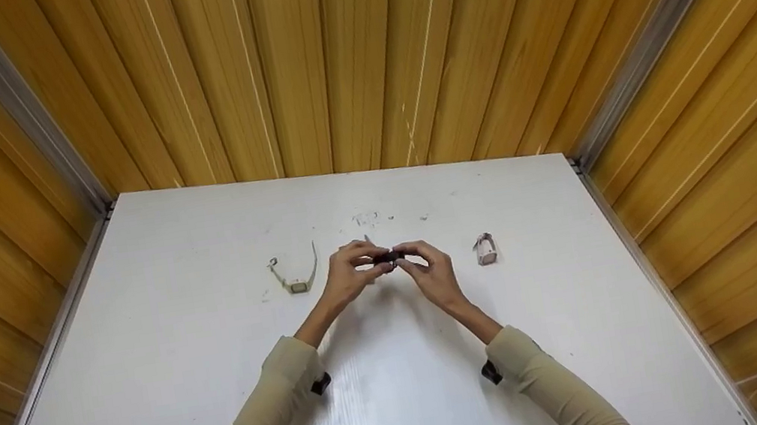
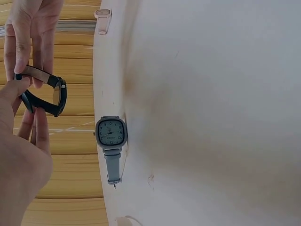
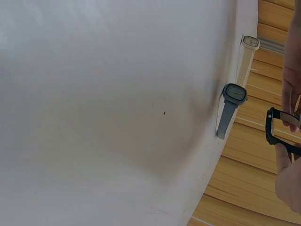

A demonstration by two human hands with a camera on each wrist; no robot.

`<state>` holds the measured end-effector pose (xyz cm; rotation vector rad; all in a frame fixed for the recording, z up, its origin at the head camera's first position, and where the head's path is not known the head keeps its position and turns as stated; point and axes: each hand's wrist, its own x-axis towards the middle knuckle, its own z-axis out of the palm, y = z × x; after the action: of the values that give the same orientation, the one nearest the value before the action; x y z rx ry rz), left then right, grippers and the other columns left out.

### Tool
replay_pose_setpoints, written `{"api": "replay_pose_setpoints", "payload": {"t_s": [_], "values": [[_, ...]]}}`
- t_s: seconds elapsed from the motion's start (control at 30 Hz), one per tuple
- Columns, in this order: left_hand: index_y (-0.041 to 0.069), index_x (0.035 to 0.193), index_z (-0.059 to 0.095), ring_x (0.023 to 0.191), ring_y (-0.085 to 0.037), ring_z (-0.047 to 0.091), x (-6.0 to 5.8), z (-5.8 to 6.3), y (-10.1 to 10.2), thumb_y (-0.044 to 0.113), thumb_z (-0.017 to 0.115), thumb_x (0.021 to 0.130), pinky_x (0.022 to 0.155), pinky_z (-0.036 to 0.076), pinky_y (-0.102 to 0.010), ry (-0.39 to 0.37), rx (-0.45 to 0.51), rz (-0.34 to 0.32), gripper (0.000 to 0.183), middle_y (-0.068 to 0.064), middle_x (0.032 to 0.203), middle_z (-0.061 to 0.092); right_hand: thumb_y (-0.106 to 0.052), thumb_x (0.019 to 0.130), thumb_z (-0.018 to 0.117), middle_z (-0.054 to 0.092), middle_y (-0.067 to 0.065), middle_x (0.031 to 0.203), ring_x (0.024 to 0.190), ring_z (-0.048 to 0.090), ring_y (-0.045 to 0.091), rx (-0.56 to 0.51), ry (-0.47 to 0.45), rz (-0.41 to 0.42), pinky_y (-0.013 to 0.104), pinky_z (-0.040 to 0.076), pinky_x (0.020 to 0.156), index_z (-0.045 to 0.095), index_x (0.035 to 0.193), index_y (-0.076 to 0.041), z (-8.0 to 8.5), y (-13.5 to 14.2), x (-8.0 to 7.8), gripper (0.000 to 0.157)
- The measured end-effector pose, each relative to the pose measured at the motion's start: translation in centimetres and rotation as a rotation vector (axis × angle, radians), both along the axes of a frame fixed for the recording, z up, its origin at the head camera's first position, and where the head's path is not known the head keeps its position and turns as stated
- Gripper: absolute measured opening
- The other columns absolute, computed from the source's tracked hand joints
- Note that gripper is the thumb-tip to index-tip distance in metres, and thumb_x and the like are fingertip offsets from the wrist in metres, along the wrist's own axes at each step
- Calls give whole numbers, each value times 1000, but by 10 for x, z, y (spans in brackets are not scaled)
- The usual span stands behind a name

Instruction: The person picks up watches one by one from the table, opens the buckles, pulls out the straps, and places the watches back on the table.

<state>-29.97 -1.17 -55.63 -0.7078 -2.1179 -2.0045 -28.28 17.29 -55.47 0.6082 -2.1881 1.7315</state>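
Both hands hold a black wristwatch (image 1: 388, 259) raised over the white table, its strap bent round into a loop. In the left wrist view, the left hand (image 2: 23, 155) pinches the strap between thumb and fingers, with fingertips under the watch case (image 2: 59, 97). From the other side, the right hand (image 2: 34, 28) grips the strap near its overlapping ends. The head view shows the left hand (image 1: 345, 276) and right hand (image 1: 436, 275) meeting at the watch. Beneath them lies a grey square-faced watch (image 2: 111, 133), mostly hidden by the hands in the head view.
A pale yellowish watch (image 1: 298, 286) lies on the white table (image 1: 172, 397) left of the hands, its strap spread open. On the right sits a pinkish watch (image 1: 485, 250) with its strap looped. Wood-patterned walls (image 1: 324, 61) stand around the table.
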Motion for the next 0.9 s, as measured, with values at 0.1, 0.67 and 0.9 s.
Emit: {"api": "replay_pose_setpoints", "payload": {"t_s": [0.1, 0.67, 0.9], "values": [[-19, 105, 70, 103, -54, 62, -1, -1, 0, -16, 73, 83, 95, 57, -60, -7, -1, 0, 22, -38, 106, 63, 12, 91, 66, 68, 31, 112, 110, 66, 47, -5, -18, -2, 37, 61, 93, 66, 113, 16, 1, 0, -1, 22], [-17, 100, 72, 106, -50, 65, 1, -4, 3, -15, 75, 81, 96, 57, -57, -78, 0, 49, 20, -34, 106, 68, 11, 92, 66, 69, 30, 113, 112, 67, 46, 10, -68, -35, 46, 60, 95, 65, 114, 14, 3, 1, 3, 23], [-20, 100, 70, 108, -50, 64, -1, -5, 2, -17, 74, 80, 98, 57, -54, -121, 21, 42, 21, -36, 107, 67, 11, 91, 67, 70, 29, 111, 110, 68, 44, -1, -50, -56, 42, 61, 94, 66, 113, 14, 1, -1, 3, 22]]}}
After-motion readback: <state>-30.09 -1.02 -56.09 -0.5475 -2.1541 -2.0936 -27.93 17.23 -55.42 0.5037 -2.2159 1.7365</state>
